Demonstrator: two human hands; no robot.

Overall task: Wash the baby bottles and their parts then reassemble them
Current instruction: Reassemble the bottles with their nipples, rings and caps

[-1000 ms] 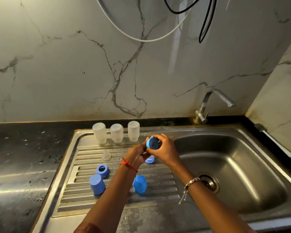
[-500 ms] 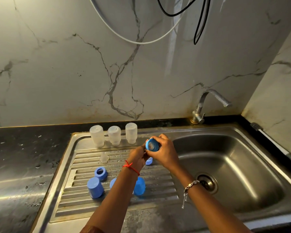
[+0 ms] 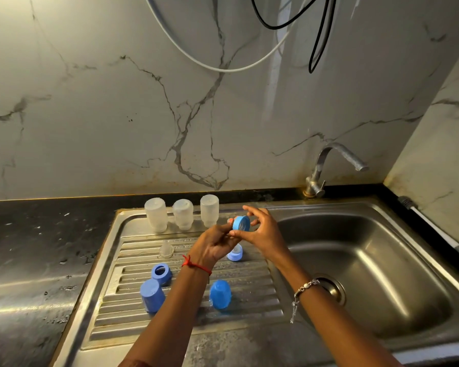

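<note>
Left of centre, three clear bottles [image 3: 183,214] stand upside down at the back of the drainboard [image 3: 249,290], with a loose clear teat [image 3: 166,250], a spare blue ring [image 3: 161,274] and a blue cap [image 3: 152,295] in front. At mid-frame the left hand [image 3: 214,243] pinches the near edge of the held collar [image 3: 241,223]; the right hand [image 3: 265,234] grips it between thumb and curled fingers. Both grips look light and likely wet: a slip could drop it rightward into the basin [image 3: 382,260] toward the drain [image 3: 331,287], or scatter the parts below
</note>
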